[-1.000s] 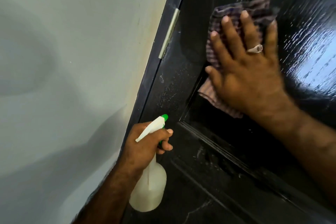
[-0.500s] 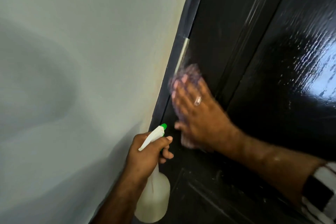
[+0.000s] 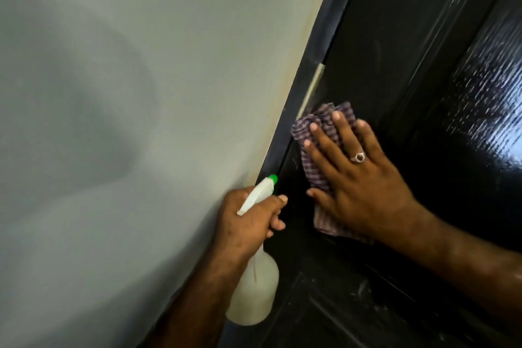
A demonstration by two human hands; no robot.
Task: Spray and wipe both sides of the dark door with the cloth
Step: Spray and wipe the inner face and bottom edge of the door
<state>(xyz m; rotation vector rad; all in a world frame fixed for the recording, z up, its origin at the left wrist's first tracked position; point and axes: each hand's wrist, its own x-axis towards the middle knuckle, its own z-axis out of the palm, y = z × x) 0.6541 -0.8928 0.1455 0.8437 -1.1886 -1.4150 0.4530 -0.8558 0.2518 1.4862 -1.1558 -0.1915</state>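
A: Where is the cloth (image 3: 319,147) at this moment?

B: It lies flat on the door (image 3: 395,51), at the hinge edge, just below the hinge (image 3: 312,90). The right hand (image 3: 358,178) presses it with straight, spread fingers (image 3: 343,128); it does not grasp it. There is a ring (image 3: 358,157) on one finger.

A: And the left hand (image 3: 248,220)?

B: It grasps the neck of the sprayer (image 3: 255,285), with the fingers curled around. The green nozzle points up along the frame (image 3: 324,37), and the white body hangs below the hand, near the bottom edge of the door.

A: How close is the cloth to the edge?

B: Its upper left corner touches the line where door and frame meet. The lower end of the cloth comes out under the palm.

A: Is there room to move?

B: To the left very little, because the frame and then the grey wall (image 3: 127,121) stand just beside. To the right the door is free: first the flat strip, then a raised moulding, then the glossy panel (image 3: 485,93). Below the hand a horizontal moulding crosses, with pale streaks on the dark surface under it.
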